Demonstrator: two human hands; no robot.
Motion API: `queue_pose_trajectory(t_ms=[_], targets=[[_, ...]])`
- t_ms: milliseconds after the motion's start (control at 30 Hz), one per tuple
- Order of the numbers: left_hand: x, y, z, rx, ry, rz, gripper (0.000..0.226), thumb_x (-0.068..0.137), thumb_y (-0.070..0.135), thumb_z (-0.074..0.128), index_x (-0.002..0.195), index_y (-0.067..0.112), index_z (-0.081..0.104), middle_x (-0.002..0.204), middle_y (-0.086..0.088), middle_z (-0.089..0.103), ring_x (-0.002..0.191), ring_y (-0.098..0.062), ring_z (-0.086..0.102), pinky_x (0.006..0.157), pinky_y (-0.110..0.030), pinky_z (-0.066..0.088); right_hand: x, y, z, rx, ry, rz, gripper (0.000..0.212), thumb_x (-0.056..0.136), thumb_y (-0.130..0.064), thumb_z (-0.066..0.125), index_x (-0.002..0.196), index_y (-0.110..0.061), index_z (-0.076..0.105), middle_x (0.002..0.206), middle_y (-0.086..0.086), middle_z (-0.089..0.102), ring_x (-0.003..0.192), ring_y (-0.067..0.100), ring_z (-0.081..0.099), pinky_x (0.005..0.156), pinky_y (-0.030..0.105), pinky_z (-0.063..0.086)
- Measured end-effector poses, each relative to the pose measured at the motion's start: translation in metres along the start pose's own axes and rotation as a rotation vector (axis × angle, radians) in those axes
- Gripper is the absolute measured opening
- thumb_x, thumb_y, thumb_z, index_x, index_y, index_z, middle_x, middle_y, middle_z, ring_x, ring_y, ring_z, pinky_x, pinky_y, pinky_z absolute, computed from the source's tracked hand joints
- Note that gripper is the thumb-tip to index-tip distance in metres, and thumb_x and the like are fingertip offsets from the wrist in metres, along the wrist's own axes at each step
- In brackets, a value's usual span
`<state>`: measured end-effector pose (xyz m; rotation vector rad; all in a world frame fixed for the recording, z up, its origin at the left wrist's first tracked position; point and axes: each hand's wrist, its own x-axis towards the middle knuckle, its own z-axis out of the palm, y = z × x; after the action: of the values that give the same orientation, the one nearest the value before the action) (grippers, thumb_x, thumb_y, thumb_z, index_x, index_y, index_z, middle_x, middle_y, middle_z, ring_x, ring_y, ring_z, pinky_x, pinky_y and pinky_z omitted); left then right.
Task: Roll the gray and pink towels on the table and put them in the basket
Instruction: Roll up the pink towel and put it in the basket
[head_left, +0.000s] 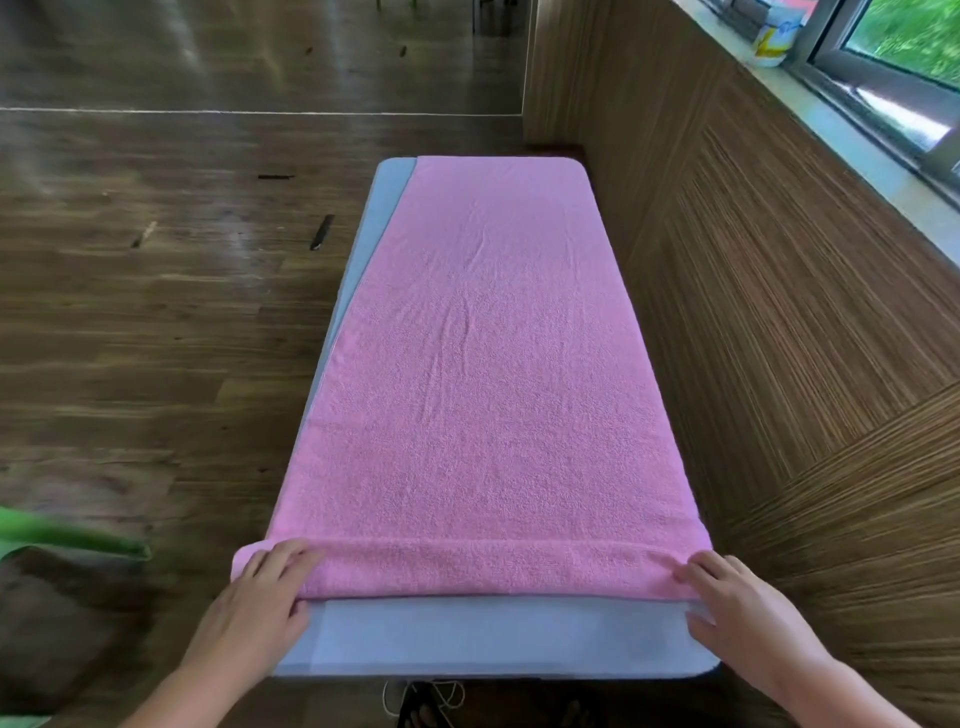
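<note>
L hand (260, 597) & R hand (737, 603) pinch rolled near edge of pink towel (478, 364), flat length ahead of them, prob. so roll runs even.

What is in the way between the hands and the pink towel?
Nothing visible. The left hand and right hand hold the rolled near edge of the pink towel. Only flat towel lies ahead of the roll. No basket is in view.
</note>
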<state>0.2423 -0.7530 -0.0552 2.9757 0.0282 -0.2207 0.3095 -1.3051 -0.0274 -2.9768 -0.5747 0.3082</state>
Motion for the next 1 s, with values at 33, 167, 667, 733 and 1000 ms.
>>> queue_pose_trajectory(t_ms=[33,167,667,733,1000], targets=[[0.002,-0.004,0.001,0.015,0.025,0.012,0.063,0.065,0.016,0.076,0.125,0.028,0.065,0.126,0.013,0.054,0.110,-0.017,0.051,0.071,-0.034,0.059,0.001,0.005,0.009,-0.088,0.031,-0.045,0.058,0.049,-0.024,0.088,0.104,-0.026,0.068,0.092,-0.013,0.055,0.073,0.010,0.049,0.062,0.024,0.054],[0.009,-0.012,-0.006,0.065,0.056,-0.004,0.053,0.066,0.014,0.073,0.117,0.026,0.071,0.116,0.014,0.061,0.100,-0.012,0.051,0.070,-0.028,0.055,0.019,0.018,0.010,-0.204,0.095,0.065,0.050,0.046,-0.019,0.087,0.094,-0.020,0.076,0.106,-0.003,0.067,0.092,0.024,0.055,0.064,0.038,0.055],[0.012,-0.014,-0.038,0.106,-0.147,-0.118,0.013,0.093,0.035,0.049,0.099,0.046,0.054,0.099,0.024,0.046,0.101,0.001,0.037,0.082,-0.026,0.027,0.018,0.009,-0.013,-0.114,-0.061,0.132,0.012,0.070,-0.029,0.077,0.067,-0.031,0.067,0.078,-0.014,0.050,0.070,0.010,0.046,0.051,0.020,0.044],[0.009,-0.016,-0.038,0.117,-0.155,-0.118,0.017,0.093,0.035,0.049,0.105,0.046,0.055,0.101,0.024,0.047,0.103,0.001,0.038,0.083,-0.026,0.028,0.015,0.008,-0.014,-0.078,-0.094,0.196,0.008,0.076,-0.030,0.074,0.073,-0.032,0.067,0.083,-0.013,0.049,0.074,0.010,0.047,0.056,0.020,0.041],[0.003,-0.029,-0.028,0.150,-0.154,-0.111,0.012,0.089,0.033,0.055,0.079,0.038,0.053,0.085,0.021,0.048,0.093,-0.001,0.040,0.077,-0.027,0.032,0.012,0.013,-0.023,-0.113,-0.197,0.103,0.013,0.091,-0.035,0.053,0.081,-0.041,0.048,0.087,-0.020,0.050,0.089,0.004,0.040,0.056,0.019,0.035]])
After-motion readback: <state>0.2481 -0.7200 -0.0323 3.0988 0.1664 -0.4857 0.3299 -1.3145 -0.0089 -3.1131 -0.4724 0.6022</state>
